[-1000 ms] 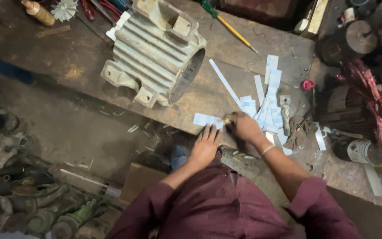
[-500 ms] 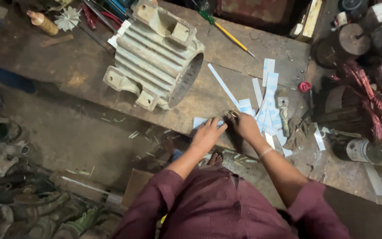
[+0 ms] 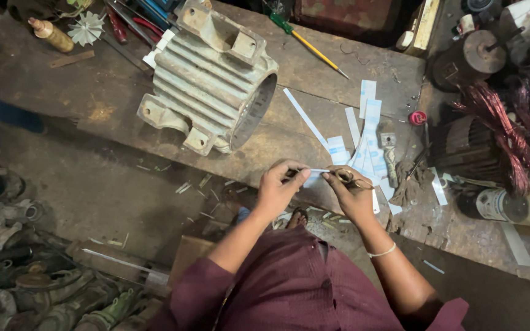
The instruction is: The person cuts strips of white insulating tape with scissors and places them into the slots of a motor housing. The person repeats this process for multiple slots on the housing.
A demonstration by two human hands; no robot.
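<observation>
A ribbed grey motor housing [image 3: 213,79] lies on its side on the wooden bench [image 3: 338,79], well apart from the hands, its open bore turned toward them. Loose white paper strips [image 3: 363,132] are scattered just beyond the hands. At the bench's near edge a paper strip [image 3: 319,175] is held level between both hands, its long axis running left to right. One end is pinched in the left hand [image 3: 277,187]; the right hand [image 3: 354,196] is closed on small scissors [image 3: 346,178], which meet the strip's right end.

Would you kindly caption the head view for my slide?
Left hand and right hand snip a paper strip with scissors.
</observation>
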